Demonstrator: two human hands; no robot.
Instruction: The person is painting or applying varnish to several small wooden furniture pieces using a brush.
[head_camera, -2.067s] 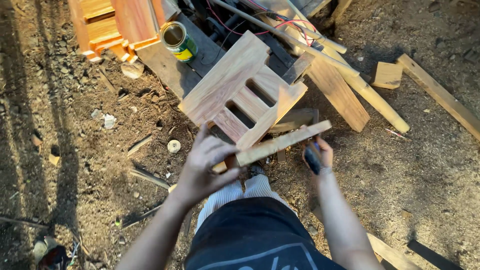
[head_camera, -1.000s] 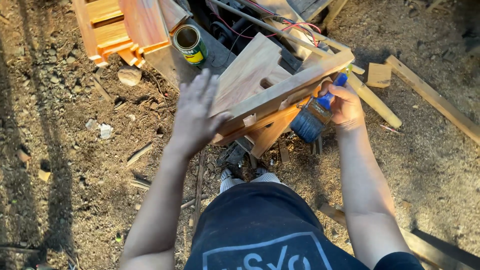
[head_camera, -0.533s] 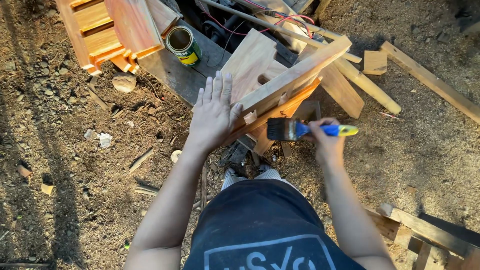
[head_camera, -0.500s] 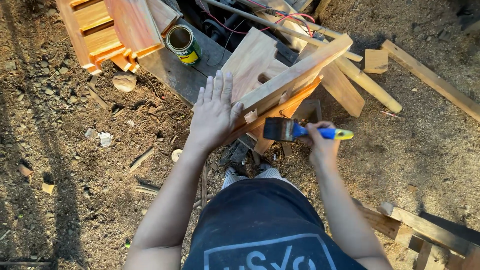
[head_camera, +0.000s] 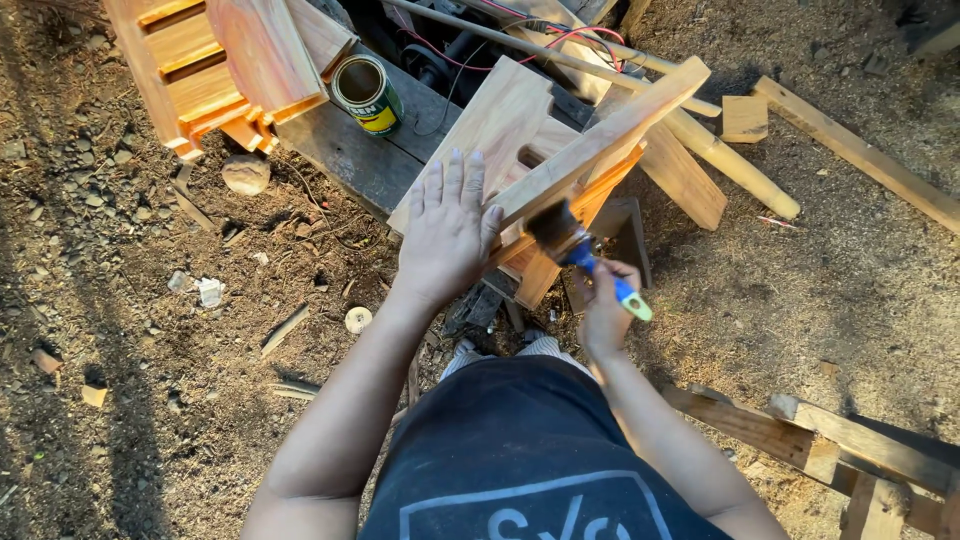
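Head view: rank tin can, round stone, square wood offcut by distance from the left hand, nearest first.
1. Tin can: up and left of the left hand, on the dark plank.
2. Round stone: farther left, on the dirt.
3. Square wood offcut: far right, past the wooden piece.

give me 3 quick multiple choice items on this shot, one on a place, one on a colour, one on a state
1. Where does the left hand rest?
A on the wooden piece
B on the ground
C on the tin

2. What colour is the paintbrush handle?
A red
B blue and green
C black

3. How is the tin can?
A lidded
B tipped over
C open

Key: 1 A, the palm lies flat on the board. 2 B, a blue grip with a green end shows in the right hand. 3 C, its inside shows.
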